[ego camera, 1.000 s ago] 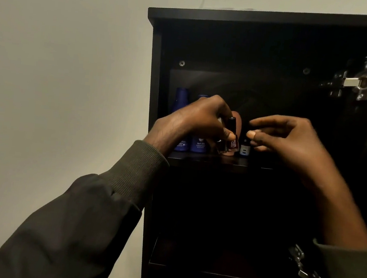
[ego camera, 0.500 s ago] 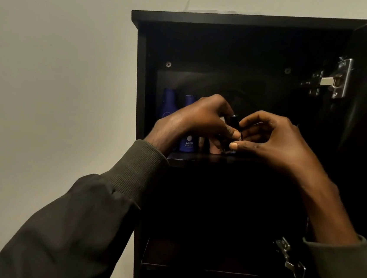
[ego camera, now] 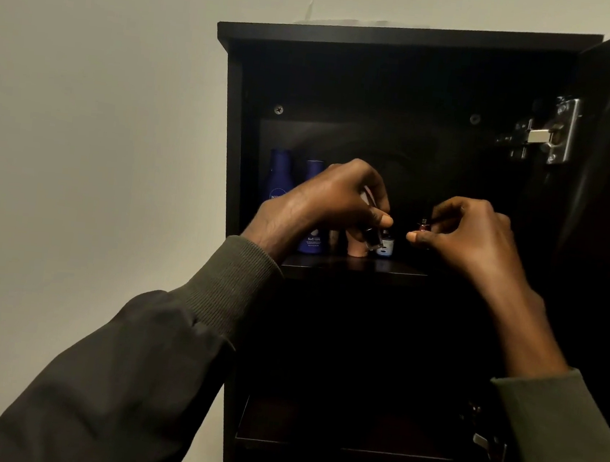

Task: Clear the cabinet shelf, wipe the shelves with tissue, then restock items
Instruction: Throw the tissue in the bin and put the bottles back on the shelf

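Left hand [ego camera: 336, 204] grips a small dark bottle [ego camera: 373, 238] above the shelf [ego camera: 352, 264]; right hand [ego camera: 472, 237], just beside it, pinches a tiny red bottle [ego camera: 424, 225].

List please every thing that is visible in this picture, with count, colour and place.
tall blue plastic lotion bottles: two, blue, left end of upper shelf, partly behind left hand
peach-coloured small container: one, peach, upper shelf, middle
tiny white-labelled bottle: one, dark cap, beside peach container
small dark tube: one, black, in left hand
small red bottle: one, red, pinched by right hand
dark wooden cabinet: one, black-brown, against pale wall, door open
metal door hinge: one plainly seen, silver, upper right
left hand: grips tube
right hand: holds red bottle
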Demonstrator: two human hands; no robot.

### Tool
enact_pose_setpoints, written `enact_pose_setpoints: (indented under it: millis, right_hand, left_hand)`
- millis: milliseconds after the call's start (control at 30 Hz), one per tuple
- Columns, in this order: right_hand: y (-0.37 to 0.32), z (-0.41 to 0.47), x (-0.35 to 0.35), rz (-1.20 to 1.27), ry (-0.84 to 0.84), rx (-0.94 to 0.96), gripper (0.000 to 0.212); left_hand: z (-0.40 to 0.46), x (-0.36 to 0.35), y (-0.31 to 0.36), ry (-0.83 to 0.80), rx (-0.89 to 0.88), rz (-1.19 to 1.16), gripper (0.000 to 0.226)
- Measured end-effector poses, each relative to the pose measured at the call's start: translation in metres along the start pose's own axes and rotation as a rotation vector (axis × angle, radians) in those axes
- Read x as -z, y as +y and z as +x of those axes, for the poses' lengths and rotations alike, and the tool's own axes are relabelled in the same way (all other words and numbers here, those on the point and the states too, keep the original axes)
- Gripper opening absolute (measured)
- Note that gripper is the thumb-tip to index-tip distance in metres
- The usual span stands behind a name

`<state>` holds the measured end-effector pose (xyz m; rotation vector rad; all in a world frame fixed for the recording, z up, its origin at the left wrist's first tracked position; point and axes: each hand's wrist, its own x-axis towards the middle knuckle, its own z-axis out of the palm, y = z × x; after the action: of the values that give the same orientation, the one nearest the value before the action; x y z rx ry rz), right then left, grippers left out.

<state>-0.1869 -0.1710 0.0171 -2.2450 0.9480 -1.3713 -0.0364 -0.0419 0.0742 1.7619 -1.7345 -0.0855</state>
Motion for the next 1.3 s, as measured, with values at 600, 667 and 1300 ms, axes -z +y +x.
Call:
enact_pose_setpoints:
  millis: [600, 667, 1300]
  right_hand:
    - [0.002, 0.019, -0.026, -0.155, -0.127, -0.103, 0.044]
    - [0.002, 0.018, -0.026, -0.163, -0.113, -0.1, 0.044]
    - [-0.01, -0.029, 0.017, 0.508, -0.369, -0.016, 0.046]
  left_hand:
    - [-0.004, -0.005, 0.0, -0.045, -0.004, 0.105, 0.008]
    - [-0.003, -0.007, 0.001, -0.057, -0.006, 0.118, 0.008]
    - [0.008, -0.016, 0.006, 0.029, -0.088, 0.212, 0.022]
